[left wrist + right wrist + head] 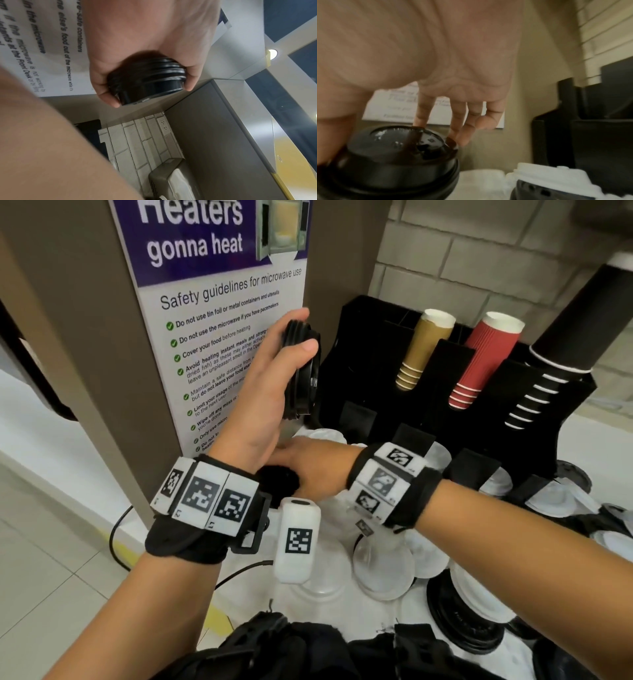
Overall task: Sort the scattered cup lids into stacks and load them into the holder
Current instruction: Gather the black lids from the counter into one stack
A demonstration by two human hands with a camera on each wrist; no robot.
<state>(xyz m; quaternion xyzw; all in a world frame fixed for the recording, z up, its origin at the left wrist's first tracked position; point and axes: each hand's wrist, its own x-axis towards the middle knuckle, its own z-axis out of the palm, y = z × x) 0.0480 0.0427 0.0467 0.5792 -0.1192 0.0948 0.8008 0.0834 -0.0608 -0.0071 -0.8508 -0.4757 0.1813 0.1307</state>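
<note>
My left hand (301, 332) is raised in front of the poster and grips a stack of black lids (303, 381) on edge, thumb on one side and fingers on the other; the left wrist view shows the same stack (149, 79). To its right stands the black holder (359, 337). My right hand (308, 470) reaches across under the left wrist to a single black lid (277, 481) on the counter. In the right wrist view its fingers (423, 108) curl over that black lid (393, 155), fingertips on the far rim and thumb at the near side.
The holder carries brown cups (424, 347), red cups (483, 361) and black cups (561, 344). White lids (380, 573) and black lids (462, 621) lie scattered on the counter before it. The poster wall (219, 313) is close on the left. A cable (116, 539) hangs there.
</note>
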